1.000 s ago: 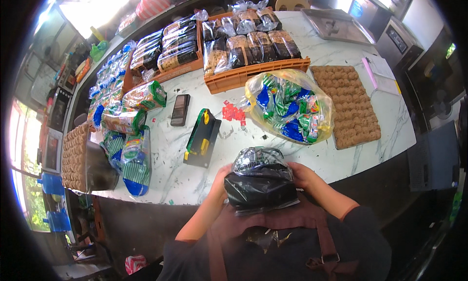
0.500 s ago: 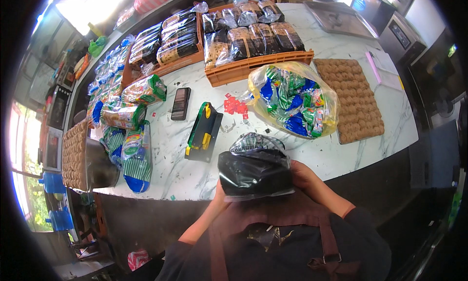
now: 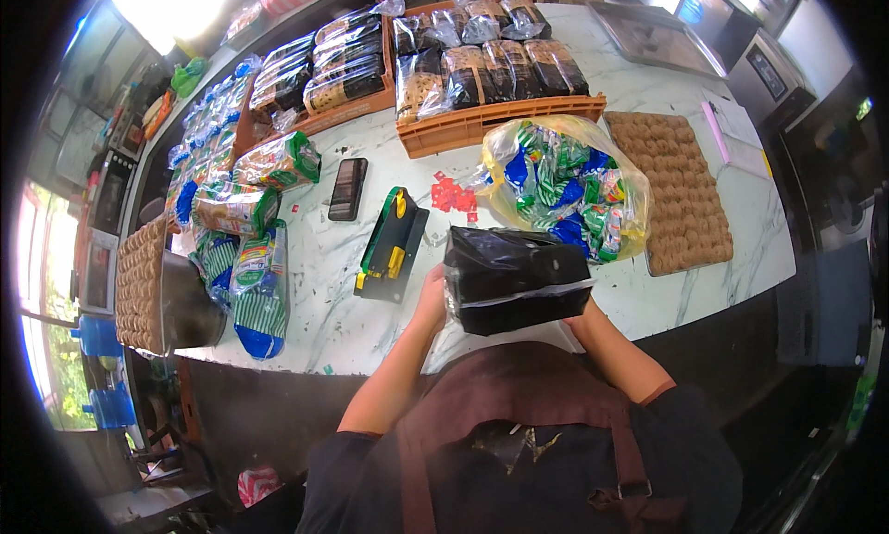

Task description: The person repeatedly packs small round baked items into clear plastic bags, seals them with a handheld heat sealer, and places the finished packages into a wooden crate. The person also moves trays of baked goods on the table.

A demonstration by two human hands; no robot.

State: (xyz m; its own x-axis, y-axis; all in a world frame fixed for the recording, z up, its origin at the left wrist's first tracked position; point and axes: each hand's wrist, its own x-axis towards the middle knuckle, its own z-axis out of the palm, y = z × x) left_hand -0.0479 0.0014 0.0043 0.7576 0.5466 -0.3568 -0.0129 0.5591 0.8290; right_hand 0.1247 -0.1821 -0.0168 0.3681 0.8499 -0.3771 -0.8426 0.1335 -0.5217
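A black plastic bread bag (image 3: 519,279) is held up between my two hands at the near edge of the table. My left hand (image 3: 431,298) grips its left side, and my right hand (image 3: 582,323) supports it at the lower right; the bag hides part of the fingers of both. Just left of the bag, a dark bag sealer with green and yellow parts (image 3: 391,247) stands on the table. Behind the bag lie a scatter of small red tags (image 3: 452,196) and a yellowish clear bag (image 3: 639,196) full of green, white and blue bread wrappers.
Orange crates (image 3: 500,122) of packed loaves stand at the back. Bagged loaves (image 3: 239,210) crowd the left side, near a phone (image 3: 347,189). A tray of brown rolls (image 3: 671,191) lies at right, a notebook (image 3: 738,131) beside it. More rolls (image 3: 141,284) stand far left.
The black bag has moved up and to the right, away from my body, and tipped so another face shows. Both hands have moved with it.
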